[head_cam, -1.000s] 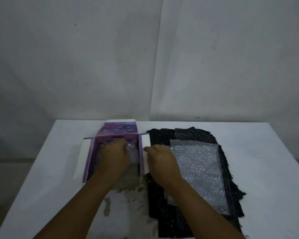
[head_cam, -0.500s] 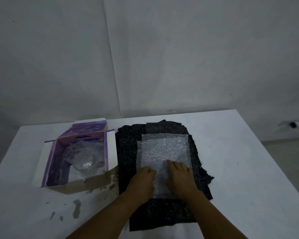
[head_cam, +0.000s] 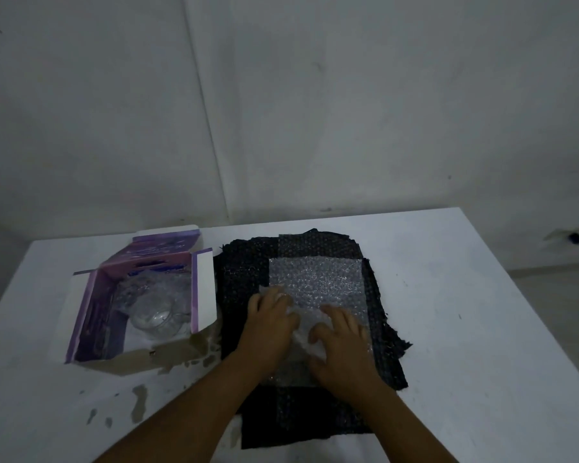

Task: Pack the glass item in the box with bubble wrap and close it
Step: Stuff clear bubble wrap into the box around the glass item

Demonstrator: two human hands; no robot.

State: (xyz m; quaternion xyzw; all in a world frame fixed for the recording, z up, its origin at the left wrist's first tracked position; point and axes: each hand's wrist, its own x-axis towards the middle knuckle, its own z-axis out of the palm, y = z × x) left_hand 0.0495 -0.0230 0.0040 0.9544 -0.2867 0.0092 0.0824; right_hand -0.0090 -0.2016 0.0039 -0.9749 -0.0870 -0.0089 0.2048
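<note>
An open purple box [head_cam: 87, 315] stands on the left of the white table [head_cam: 465, 329], its flaps spread out. Inside it lies a clear glass item [head_cam: 154, 319] on bubble wrap. To the right, a sheet of clear bubble wrap [head_cam: 318, 279] lies on a black bubble sheet [head_cam: 241, 279]. My left hand [head_cam: 269, 325] and my right hand [head_cam: 343, 342] rest on the near part of the clear sheet. Their fingers bunch the wrap up between them.
The grey wall rises just behind the table's far edge. Brown stains [head_cam: 139, 401] mark the table in front of the box. The floor shows at the far right, past the table's right edge.
Both hands left the box and moved right onto the clear bubble wrap. The glass item now lies uncovered in the box. The wrap has started to crumple between my hands.
</note>
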